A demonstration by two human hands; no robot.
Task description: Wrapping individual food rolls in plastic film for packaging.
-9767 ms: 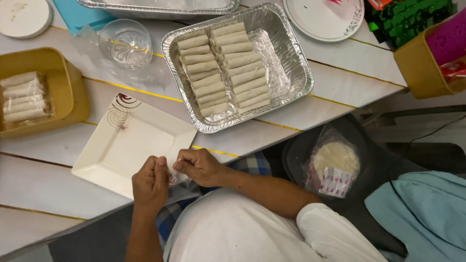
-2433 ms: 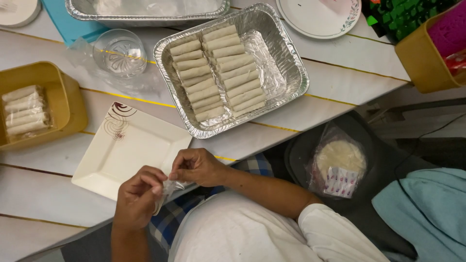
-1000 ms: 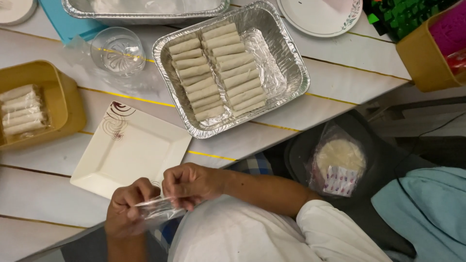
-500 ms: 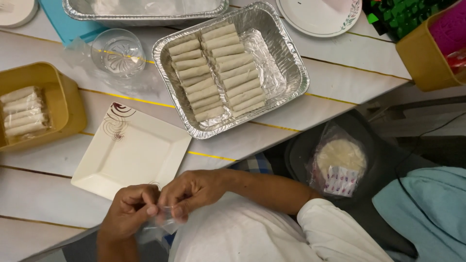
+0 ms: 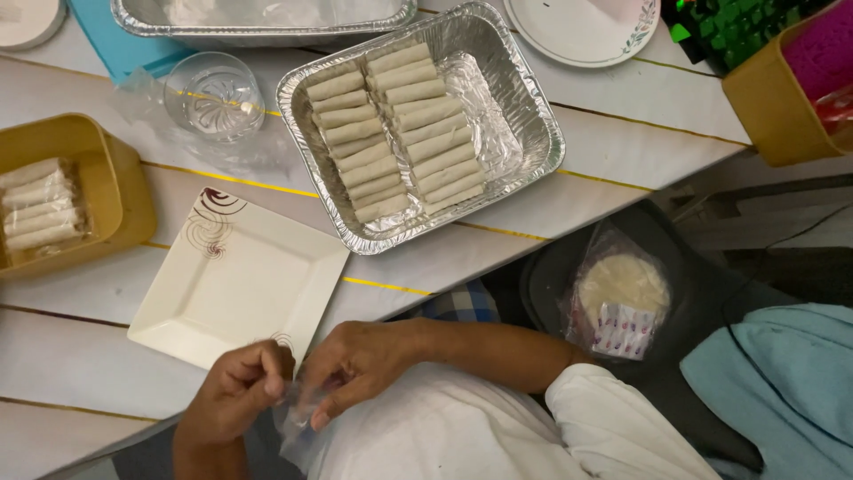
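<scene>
My left hand [image 5: 233,394] and my right hand [image 5: 349,360] both pinch a small clear plastic bag [image 5: 300,420] between them, held over my lap just below the table's near edge. The bag hangs limp under my fingers. Right above my hands lies an empty cream square plate [image 5: 235,280] with a dark red swirl in one corner. Farther back sits a foil tray [image 5: 533,116] holding two rows of several pale rolled wraps [image 5: 395,132].
A yellow tub [image 5: 115,178] with bagged rolls stands at the left. A glass bowl [image 5: 214,95] and a second foil tray [image 5: 267,18] sit at the back, a round plate [image 5: 582,31] beyond. A bag of round wrappers [image 5: 620,298] rests on a black seat at right.
My hands have dropped from the plate's near edge down toward my lap, working the clear bag between them; the bag now hangs lower. Nothing on the table has moved.
</scene>
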